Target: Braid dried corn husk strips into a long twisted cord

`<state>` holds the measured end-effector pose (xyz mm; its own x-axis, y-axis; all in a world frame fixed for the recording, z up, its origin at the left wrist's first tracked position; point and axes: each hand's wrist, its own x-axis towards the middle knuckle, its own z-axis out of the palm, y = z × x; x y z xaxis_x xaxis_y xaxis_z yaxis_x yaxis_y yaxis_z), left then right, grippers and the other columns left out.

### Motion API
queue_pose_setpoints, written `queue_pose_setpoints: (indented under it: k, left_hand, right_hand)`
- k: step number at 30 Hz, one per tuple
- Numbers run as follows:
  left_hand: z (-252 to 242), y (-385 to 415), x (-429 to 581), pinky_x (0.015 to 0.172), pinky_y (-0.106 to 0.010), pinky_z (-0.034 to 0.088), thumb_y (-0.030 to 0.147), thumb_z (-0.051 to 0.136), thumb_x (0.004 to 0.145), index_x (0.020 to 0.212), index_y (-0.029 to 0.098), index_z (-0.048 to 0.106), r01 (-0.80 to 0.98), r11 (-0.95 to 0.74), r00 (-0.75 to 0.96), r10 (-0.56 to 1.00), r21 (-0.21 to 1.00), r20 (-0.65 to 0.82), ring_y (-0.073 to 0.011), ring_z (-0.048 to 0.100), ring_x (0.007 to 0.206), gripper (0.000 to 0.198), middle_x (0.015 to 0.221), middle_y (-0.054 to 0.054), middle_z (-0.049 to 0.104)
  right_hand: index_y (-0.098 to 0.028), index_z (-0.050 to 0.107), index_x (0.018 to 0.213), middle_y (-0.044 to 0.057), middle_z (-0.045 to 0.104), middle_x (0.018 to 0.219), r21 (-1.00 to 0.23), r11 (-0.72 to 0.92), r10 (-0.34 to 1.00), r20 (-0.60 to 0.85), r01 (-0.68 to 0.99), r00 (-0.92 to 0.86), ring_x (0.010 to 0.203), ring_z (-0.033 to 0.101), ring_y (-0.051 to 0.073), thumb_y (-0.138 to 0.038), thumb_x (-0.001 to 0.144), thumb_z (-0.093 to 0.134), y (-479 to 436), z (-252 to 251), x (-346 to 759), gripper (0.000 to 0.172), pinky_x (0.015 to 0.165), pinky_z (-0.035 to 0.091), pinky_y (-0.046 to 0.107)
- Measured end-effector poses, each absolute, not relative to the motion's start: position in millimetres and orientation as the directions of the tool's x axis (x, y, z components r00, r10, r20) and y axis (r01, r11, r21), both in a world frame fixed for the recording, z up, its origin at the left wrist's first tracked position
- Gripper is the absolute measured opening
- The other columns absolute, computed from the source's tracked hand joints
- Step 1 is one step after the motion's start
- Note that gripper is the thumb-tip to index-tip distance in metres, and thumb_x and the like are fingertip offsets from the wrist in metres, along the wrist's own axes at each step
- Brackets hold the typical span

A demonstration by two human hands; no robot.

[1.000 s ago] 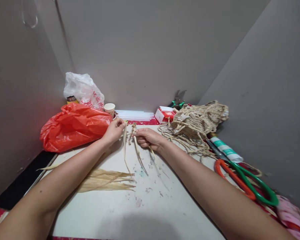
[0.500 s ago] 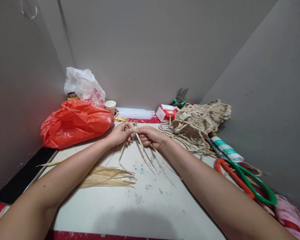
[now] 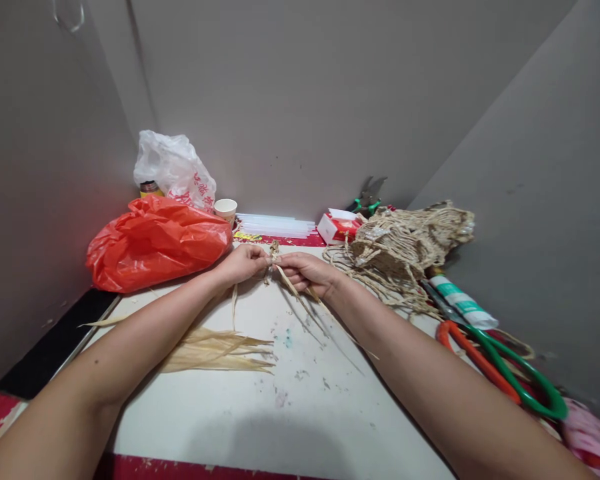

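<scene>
Both hands meet over the far middle of the white board (image 3: 300, 400), pinching a small braid of dried husk strips (image 3: 275, 252). My left hand (image 3: 245, 262) is closed on the braid's left side, with one strip hanging below it. My right hand (image 3: 307, 271) grips the braid from the right, fingers curled; loose strips (image 3: 300, 293) trail from it toward me and to the right. The fingertips partly hide the braid. Beneath my left forearm lies a flat bundle of pale dried husk (image 3: 220, 350), its ragged ends pointing right.
Left stand a red plastic bag (image 3: 160, 243), a white bag (image 3: 173, 167), a paper cup (image 3: 226, 210) and a dark flat panel (image 3: 55, 347). Behind lie clear sticks (image 3: 275, 225). Right are a red-white box (image 3: 337, 227), pliers (image 3: 369, 197), coiled husk cord (image 3: 410, 240) and orange-green handled scissors (image 3: 515, 373).
My hands have drawn slightly apart at the braid, and the strip under my left hand has swung left. Strips on the right now reach farther right. The whole view has shifted slightly.
</scene>
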<state>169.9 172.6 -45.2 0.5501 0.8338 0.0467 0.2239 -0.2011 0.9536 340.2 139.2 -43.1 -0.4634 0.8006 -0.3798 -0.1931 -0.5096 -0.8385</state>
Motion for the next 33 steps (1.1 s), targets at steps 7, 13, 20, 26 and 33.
queue_pose_setpoints:
  k: [7,13,20,26,33]
  left_hand:
    - [-46.7,169.3,167.5,0.053,-0.023,0.027,0.020,0.051,0.077,0.062,0.017,0.052,0.406,-0.612,0.573,0.749,0.679,0.332,-0.0107,0.039,0.052,0.015,0.056,0.001,0.049]
    - [-49.4,165.0,166.8,0.052,-0.025,0.024,0.023,0.050,0.081,0.066,0.020,0.049,0.437,-0.661,0.565,0.729,0.610,0.386,-0.0117,0.035,0.050,0.015,0.055,0.002,0.044]
    - [-55.3,167.8,172.4,0.046,-0.020,0.025,0.027,0.048,0.082,0.065,0.016,0.046,0.138,-0.218,0.564,0.819,0.966,0.104,-0.0056,0.032,0.042,0.020,0.050,0.006,0.040]
    - [-51.0,163.6,172.3,0.038,-0.019,0.019,0.029,0.051,0.083,0.062,0.015,0.045,0.054,-0.068,0.562,0.827,0.996,0.026,-0.0021,0.026,0.033,0.026,0.044,0.007,0.042]
    - [-54.3,163.6,175.6,0.042,-0.017,0.026,0.024,0.054,0.082,0.062,0.014,0.046,0.053,-0.132,0.523,0.848,0.990,0.085,-0.0021,0.034,0.036,0.023,0.048,0.005,0.049]
  right_hand:
    - [-0.015,0.041,0.065,-0.011,0.019,0.047,-0.706,-0.652,0.718,-0.457,-0.276,-0.526,0.036,0.008,0.001,-0.014,0.080,0.050,143.1,-45.6,343.9,0.018,0.030,0.012,0.009]
    - [-0.016,0.038,0.063,-0.010,0.020,0.047,-0.691,-0.655,0.725,-0.460,-0.306,-0.514,0.036,0.009,0.002,-0.015,0.081,0.049,141.3,-43.5,340.8,0.021,0.029,0.013,0.009]
    - [-0.017,0.036,0.066,-0.011,0.022,0.047,-0.799,-0.564,0.771,-0.420,-0.209,-0.478,0.036,0.010,0.001,-0.019,0.080,0.056,139.2,-42.8,341.4,0.024,0.030,0.012,0.009]
    - [-0.015,0.046,0.074,-0.011,0.022,0.046,-0.839,-0.519,0.775,-0.382,-0.162,-0.503,0.036,0.012,0.002,-0.026,0.082,0.057,138.0,-43.2,342.9,0.017,0.031,0.012,0.010]
    - [-0.012,0.051,0.076,-0.011,0.021,0.046,-0.869,-0.478,0.793,-0.365,-0.126,-0.488,0.035,0.012,0.002,-0.027,0.081,0.058,137.5,-44.7,343.2,0.016,0.031,0.012,0.010]
